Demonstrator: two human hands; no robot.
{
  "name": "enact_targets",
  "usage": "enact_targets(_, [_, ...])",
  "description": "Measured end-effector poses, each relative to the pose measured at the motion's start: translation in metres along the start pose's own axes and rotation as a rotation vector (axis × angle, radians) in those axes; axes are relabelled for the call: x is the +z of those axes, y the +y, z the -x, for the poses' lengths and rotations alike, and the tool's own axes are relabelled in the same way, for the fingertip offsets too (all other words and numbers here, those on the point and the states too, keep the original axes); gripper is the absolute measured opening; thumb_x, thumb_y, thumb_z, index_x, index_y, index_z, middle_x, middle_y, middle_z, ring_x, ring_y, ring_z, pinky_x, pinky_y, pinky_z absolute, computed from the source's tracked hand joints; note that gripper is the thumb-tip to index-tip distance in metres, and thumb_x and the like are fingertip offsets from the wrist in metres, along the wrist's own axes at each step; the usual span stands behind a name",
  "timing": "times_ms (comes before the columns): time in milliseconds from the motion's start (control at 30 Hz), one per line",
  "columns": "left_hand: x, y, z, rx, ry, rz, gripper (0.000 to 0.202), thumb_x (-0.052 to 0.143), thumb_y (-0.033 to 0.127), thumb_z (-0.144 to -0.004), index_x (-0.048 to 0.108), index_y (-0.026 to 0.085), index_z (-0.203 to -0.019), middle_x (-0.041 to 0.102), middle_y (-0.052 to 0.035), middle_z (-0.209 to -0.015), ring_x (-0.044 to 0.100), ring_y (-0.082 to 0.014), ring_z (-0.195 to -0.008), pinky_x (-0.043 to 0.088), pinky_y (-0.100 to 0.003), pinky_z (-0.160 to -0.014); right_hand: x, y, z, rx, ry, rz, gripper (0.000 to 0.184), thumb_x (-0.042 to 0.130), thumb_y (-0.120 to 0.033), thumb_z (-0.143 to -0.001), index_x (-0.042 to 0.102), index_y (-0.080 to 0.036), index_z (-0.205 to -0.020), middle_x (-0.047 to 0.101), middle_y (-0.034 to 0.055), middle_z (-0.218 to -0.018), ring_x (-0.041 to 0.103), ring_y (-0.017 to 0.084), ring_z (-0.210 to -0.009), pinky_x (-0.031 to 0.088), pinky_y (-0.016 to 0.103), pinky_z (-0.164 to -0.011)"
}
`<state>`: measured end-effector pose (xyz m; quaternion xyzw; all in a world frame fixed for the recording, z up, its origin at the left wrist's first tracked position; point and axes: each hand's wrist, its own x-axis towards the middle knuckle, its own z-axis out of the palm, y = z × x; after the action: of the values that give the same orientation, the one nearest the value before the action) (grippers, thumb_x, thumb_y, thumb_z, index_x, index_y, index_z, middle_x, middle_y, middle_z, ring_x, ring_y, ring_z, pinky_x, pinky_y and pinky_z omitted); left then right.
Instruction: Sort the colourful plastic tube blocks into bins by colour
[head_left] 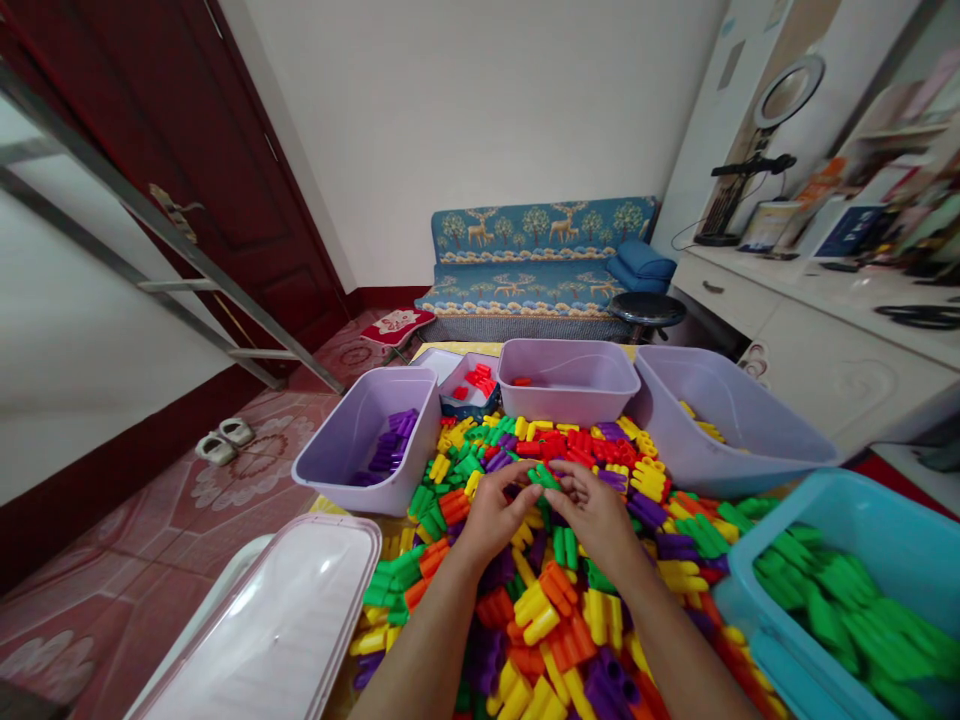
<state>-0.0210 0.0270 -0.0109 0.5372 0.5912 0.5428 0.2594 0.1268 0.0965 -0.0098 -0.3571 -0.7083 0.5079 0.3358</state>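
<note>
Both hands worked above the middle of the counter (480,349), over a heaped pile (534,608) of plastic pieces in yellow, green, orange, red and purple. The left hand (498,508) and right hand (597,508) met at one green piece (544,478) — thumbs on its near side, fingers of both hands pinching it between them, just above the pile.

Containers ringed the heap. At the left edge: a left lilac bin (334,440) with purple pieces inside. Along the far edge, a small box (471,409) with red pieces, then a middle lilac bin (570,407) with a single orange-red piece visible on its floor. By the far right corner, a right lilac bin (664,420), its few visible pieces yellow. Toward the near right corner, a blue bin (780,625) — a good many green pieces in it, the nearer ones blurred. A pale lid (274,620) lay by the near left corner; what supported it could not be fully made out. Beyond the far edge stood a blue patterned sofa (514,280) and a round black stool (646,307).
</note>
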Motion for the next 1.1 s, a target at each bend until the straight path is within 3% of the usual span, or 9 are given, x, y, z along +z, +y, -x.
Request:
enact_targets(167, [0.002,-0.002,-0.001,0.011,0.037,0.069,0.023,0.065,0.033,-0.081,0.067,0.013,-0.093,0.068,-0.0052,-0.084,0.062,-0.0169,-0.077,0.049,-0.025,-0.072,0.001,0.001,0.0,0.004,-0.008,-0.066,0.035,0.062,-0.034,-0.075,0.062,-0.017,-0.105,0.069,0.0064,-0.09,0.065,0.02,-0.08,0.052,0.031,-0.069])
enact_targets(300, [0.002,-0.003,-0.002,0.019,0.032,0.026,0.022,0.063,0.033,-0.083,0.069,0.015,-0.094,0.07,-0.0063,-0.087,0.064,-0.0185,-0.082,0.049,-0.027,-0.075,-0.001,-0.006,0.006,-0.03,0.025,0.005,0.024,0.064,-0.033,-0.075,0.067,-0.017,-0.093,0.069,0.0051,-0.082,0.064,0.02,-0.074,0.052,0.033,-0.068])
enact_targets(367, [0.003,-0.004,-0.002,-0.014,0.036,0.029,0.026,0.059,0.034,-0.086,0.069,0.015,-0.101,0.072,-0.0071,-0.091,0.065,-0.0193,-0.083,0.051,-0.028,-0.075,-0.002,-0.015,0.012,-0.038,0.169,-0.078,0.024,0.066,-0.034,-0.076,0.066,-0.018,-0.094,0.07,0.0047,-0.083,0.065,0.019,-0.073,0.052,0.033,-0.068])
enact_targets(533, [0.005,-0.004,-0.002,-0.064,0.045,-0.018,0.027,0.059,0.034,-0.085,0.07,0.016,-0.102,0.073,-0.0078,-0.095,0.067,-0.0207,-0.085,0.052,-0.03,-0.076,-0.021,-0.052,0.028,-0.19,0.743,-0.512,0.022,0.065,-0.032,-0.079,0.058,-0.021,-0.096,0.068,0.0012,-0.086,0.066,0.015,-0.074,0.052,0.033,-0.076])
enact_targets(700, [0.004,0.0,-0.003,-0.051,0.045,-0.06,0.023,0.059,0.03,-0.084,0.071,0.017,-0.099,0.073,-0.0076,-0.094,0.067,-0.0202,-0.084,0.052,-0.029,-0.077,-0.049,-0.07,0.033,-0.293,0.935,-0.826,0.023,0.046,-0.042,-0.089,0.058,-0.024,-0.096,0.066,0.0055,-0.113,0.063,0.02,-0.107,0.044,0.042,-0.094])
enact_targets(833, [0.004,0.002,-0.003,-0.035,0.042,-0.069,0.02,0.06,0.027,-0.083,0.071,0.017,-0.097,0.073,-0.0072,-0.095,0.067,-0.0198,-0.086,0.052,-0.029,-0.076,-0.047,-0.054,0.027,-0.178,0.799,-0.694,0.034,0.043,-0.048,-0.089,0.058,-0.024,-0.107,0.061,0.009,-0.123,0.059,0.025,-0.112,0.046,0.044,-0.091])
enact_targets(933, [0.003,0.001,-0.002,-0.027,0.044,-0.058,0.02,0.06,0.026,-0.083,0.071,0.017,-0.097,0.073,-0.0072,-0.094,0.067,-0.0194,-0.085,0.052,-0.028,-0.076,-0.036,-0.029,0.017,-0.079,0.563,-0.241,0.035,0.054,-0.041,-0.083,0.059,-0.021,-0.111,0.065,0.0103,-0.115,0.06,0.026,-0.107,0.047,0.044,-0.087])
enact_targets(1033, [0.003,0.002,-0.001,-0.009,0.033,-0.06,0.021,0.061,0.025,-0.083,0.07,0.017,-0.1,0.072,-0.0074,-0.094,0.066,-0.0191,-0.083,0.052,-0.028,-0.074,-0.026,-0.007,0.008,-0.099,0.258,0.266,0.036,0.064,-0.029,-0.072,0.064,-0.021,-0.108,0.066,0.0099,-0.112,0.058,0.028,-0.107,0.043,0.046,-0.095])
enact_targets(1100, [0.003,0.002,-0.001,-0.002,0.015,-0.067,0.024,0.062,0.025,-0.082,0.069,0.017,-0.103,0.071,-0.0075,-0.096,0.066,-0.0187,-0.082,0.051,-0.027,-0.072,-0.018,0.002,0.004,-0.117,0.133,0.43,0.038,0.064,-0.02,-0.069,0.066,-0.023,-0.107,0.066,0.009,-0.11,0.059,0.028,-0.106,0.043,0.045,-0.096])
